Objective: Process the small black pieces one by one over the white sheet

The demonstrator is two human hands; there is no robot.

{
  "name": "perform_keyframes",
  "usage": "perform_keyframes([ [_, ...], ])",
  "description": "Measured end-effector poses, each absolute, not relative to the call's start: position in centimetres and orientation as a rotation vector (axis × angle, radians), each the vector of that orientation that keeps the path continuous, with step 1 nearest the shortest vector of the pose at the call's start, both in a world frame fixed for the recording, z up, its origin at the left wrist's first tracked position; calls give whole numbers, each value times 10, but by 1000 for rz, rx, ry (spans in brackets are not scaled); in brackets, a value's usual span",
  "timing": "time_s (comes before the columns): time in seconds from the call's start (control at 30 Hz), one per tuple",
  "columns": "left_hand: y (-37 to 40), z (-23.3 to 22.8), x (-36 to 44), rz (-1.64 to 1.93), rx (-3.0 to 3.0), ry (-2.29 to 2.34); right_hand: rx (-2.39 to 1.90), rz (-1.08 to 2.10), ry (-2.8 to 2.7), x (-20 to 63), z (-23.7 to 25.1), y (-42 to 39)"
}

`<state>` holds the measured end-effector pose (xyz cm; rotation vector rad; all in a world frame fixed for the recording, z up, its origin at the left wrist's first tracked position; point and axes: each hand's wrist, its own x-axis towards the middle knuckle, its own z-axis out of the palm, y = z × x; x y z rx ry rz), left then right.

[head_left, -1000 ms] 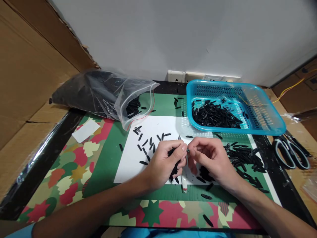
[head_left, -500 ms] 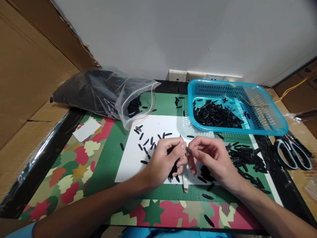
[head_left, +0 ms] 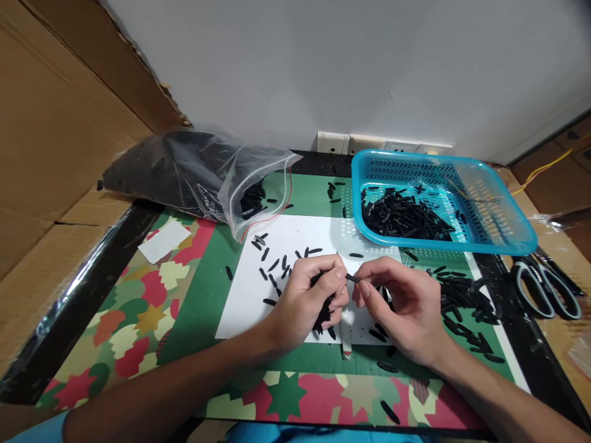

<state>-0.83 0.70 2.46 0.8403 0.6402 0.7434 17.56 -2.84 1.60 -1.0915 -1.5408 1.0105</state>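
Note:
Between my two hands is a small black elongated piece (head_left: 353,279), its ends pinched by the fingertips of each. My left hand (head_left: 314,292) is closed, and more of the black pieces show behind and below its fingers. With thumb and forefinger my right hand (head_left: 401,301) grips the piece's other end. Under the hands lies a white paper sheet (head_left: 237,314) with scattered black pieces (head_left: 274,264). A white pencil-like stick (head_left: 346,344) points away from me, partly hidden by my left hand. What kind of thing the black pieces are I cannot make out.
A blue plastic basket (head_left: 498,237) at the back right holds many black pieces. A zip bag (head_left: 184,172) full of them lies at the back left. Loose pieces (head_left: 466,298) are heaped right of my right hand. Scissors (head_left: 535,289) lie at the far right; a paper scrap (head_left: 165,242) lies left.
My right hand has turned slightly and its fingers have closed in more around the small black piece. The left hand stays nearly in place.

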Motion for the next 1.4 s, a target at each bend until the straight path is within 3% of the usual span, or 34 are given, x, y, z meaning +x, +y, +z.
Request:
perform_keyframes([
  [0.9,4,28,-12,726,794,624,-1061,863,-1536,179,17,-28],
  [1.23,11,27,-10,687,632,602,-1035,359,-1216,192,11,-20],
  [1.4,8,26,-8,586,626,631,-1009,288,-1623,188,15,-26],
])
